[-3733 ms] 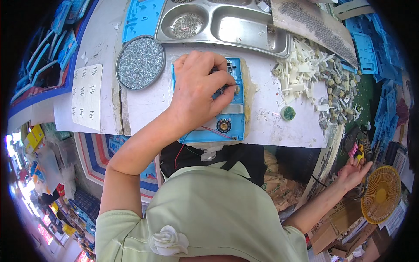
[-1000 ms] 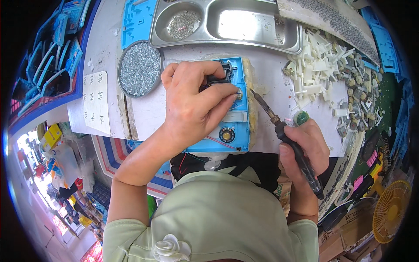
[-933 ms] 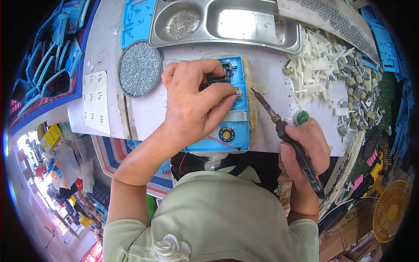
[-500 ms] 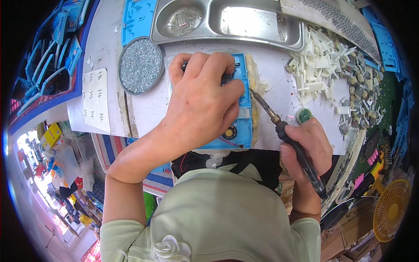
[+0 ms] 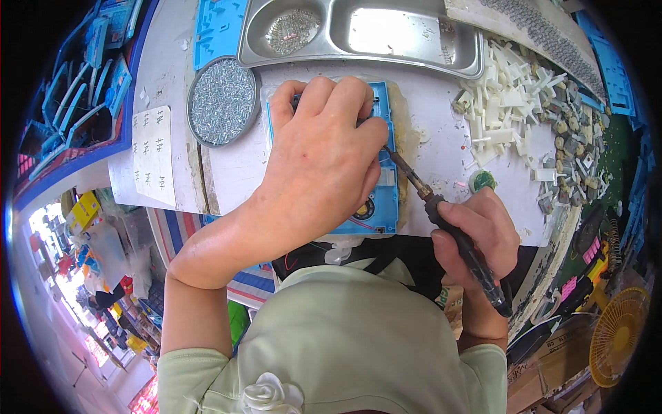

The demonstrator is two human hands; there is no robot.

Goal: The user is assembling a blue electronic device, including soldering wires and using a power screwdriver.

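Note:
A blue plastic casing [image 5: 389,207] lies open on the table before me, with a round black-rimmed part and a thin pink wire showing at its lower end. My left hand [image 5: 318,148] rests over it, fingers curled and closed around something dark inside, mostly hidden by the fingers. Closed around the dark handle of a soldering iron [image 5: 463,243] is my right hand [image 5: 493,231]. The iron slants up to the left, its tip at the casing's right side close to my left thumb; whether it touches anything is hidden. Beside the iron sits a small green round piece [image 5: 483,181].
A round dish of small silvery screws [image 5: 223,102] stands left of the casing, beside a paper sheet [image 5: 153,157]. Behind is a metal tray [image 5: 331,55]. White plastic parts [image 5: 500,103] and small grey motors [image 5: 572,138] are heaped at right. A yellow fan [image 5: 619,336] stands lower right.
The soldering iron and my right hand have shifted slightly left, bringing the tip further in over the casing's right edge. My left hand stays on the casing.

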